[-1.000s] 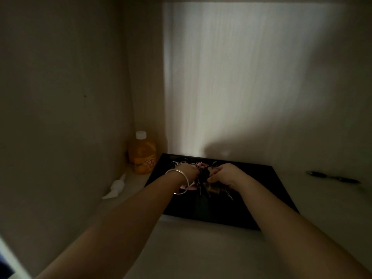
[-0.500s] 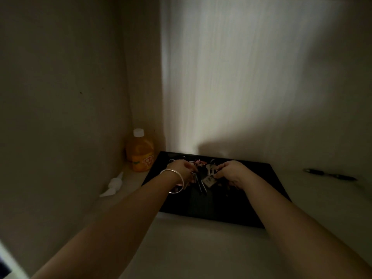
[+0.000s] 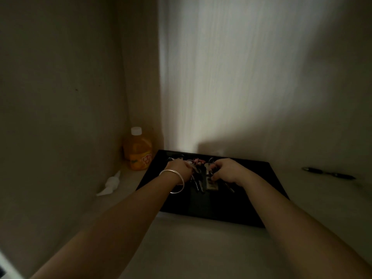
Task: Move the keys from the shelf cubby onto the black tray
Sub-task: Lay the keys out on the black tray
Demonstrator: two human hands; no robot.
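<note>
A black tray (image 3: 255,190) lies flat on the floor of a dim shelf cubby, against the back wall. A cluster of keys (image 3: 203,180) on rings, with a pale tag and pink bits, rests on the tray's far middle. My left hand (image 3: 180,170), a silver bangle on its wrist, is closed over the left side of the keys. My right hand (image 3: 226,171) pinches the right side of the bunch. Both hands hide part of the keys.
An orange juice bottle (image 3: 137,151) with a white cap stands in the back left corner. A crumpled white tissue (image 3: 110,183) lies by the left wall. A dark pen (image 3: 328,173) lies on the shelf floor right of the tray.
My hands have drawn slightly apart on the tray, and the keys and pale tag between them now show more.
</note>
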